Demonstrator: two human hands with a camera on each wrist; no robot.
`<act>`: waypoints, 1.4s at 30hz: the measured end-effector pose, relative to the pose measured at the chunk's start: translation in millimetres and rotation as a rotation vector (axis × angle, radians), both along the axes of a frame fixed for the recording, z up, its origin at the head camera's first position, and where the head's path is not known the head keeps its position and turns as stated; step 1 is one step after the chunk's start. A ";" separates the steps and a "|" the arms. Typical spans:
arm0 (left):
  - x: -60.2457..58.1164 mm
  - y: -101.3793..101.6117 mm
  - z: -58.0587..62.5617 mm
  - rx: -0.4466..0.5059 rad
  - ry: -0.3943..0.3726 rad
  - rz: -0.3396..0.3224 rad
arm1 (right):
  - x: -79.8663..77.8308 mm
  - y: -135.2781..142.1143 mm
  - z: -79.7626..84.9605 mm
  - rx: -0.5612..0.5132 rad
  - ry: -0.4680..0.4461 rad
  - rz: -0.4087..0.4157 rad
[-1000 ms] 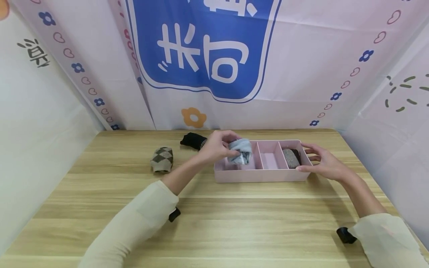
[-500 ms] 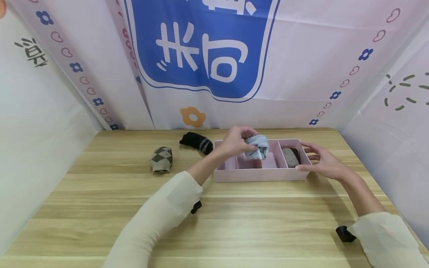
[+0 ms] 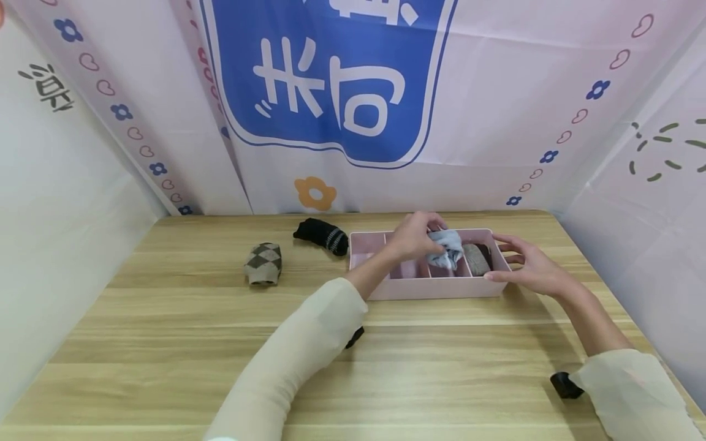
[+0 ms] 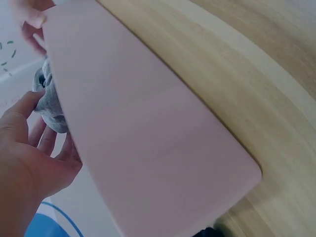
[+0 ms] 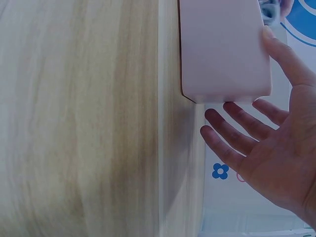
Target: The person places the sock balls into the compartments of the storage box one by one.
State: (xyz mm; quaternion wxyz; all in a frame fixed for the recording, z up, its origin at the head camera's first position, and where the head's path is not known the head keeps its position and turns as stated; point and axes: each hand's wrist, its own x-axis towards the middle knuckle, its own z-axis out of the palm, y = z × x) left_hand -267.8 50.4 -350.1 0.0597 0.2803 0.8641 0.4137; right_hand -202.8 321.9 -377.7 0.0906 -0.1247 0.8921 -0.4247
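In the head view my left hand (image 3: pixel 416 237) pinches a rolled light blue sock (image 3: pixel 445 248) between thumb and fingers, low in the pink divided box (image 3: pixel 436 289), at the second compartment from the right. The left wrist view shows the sock (image 4: pixel 49 106) partly hidden behind the box's front wall. My right hand (image 3: pixel 532 266) touches the box's right end, with the thumb at the front corner; in the right wrist view its fingers (image 5: pixel 232 133) are spread and fairly straight. A rolled grey-brown sock (image 3: pixel 477 260) lies in the rightmost compartment.
Left of the box on the wooden table (image 3: pixel 165 343) lie a rolled black sock (image 3: pixel 320 234) with a striped end and a rolled argyle sock (image 3: pixel 263 264). Printed cloth (image 3: pixel 480 122) hangs behind the table's back edge and along both sides.
My left hand has carried the light blue sock rightward along the box and lowered it at the second compartment from the right. The right hand has stayed at the box's end.
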 end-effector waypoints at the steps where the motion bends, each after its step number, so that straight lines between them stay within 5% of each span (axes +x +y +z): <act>1: -0.2 1.9 -1.7 -0.014 -0.004 0.002 | 0.0 -0.3 0.2 0.001 0.000 0.000; 7: -1.1 9.5 -10.6 -0.091 -0.027 0.006 | -0.1 -1.4 0.9 0.007 -0.005 -0.001; 14: 1.3 12.6 -16.4 -0.340 0.080 0.007 | -1.2 -1.2 -0.3 0.004 0.001 -0.001; 20: 2.0 15.1 -20.5 -0.411 0.089 -0.002 | -2.6 -2.1 -1.0 0.002 0.001 0.002; 25: 1.2 12.1 -19.0 -0.373 0.077 -0.018 | -2.6 -3.7 1.0 -0.002 -0.005 0.000; 33: -0.8 -3.1 -10.9 -0.173 0.010 -0.123 | -2.1 -3.4 0.9 -0.003 0.001 0.010; 42: 0.2 -32.0 0.8 -0.085 0.076 -0.157 | 0.0 0.0 -0.1 0.009 0.002 0.007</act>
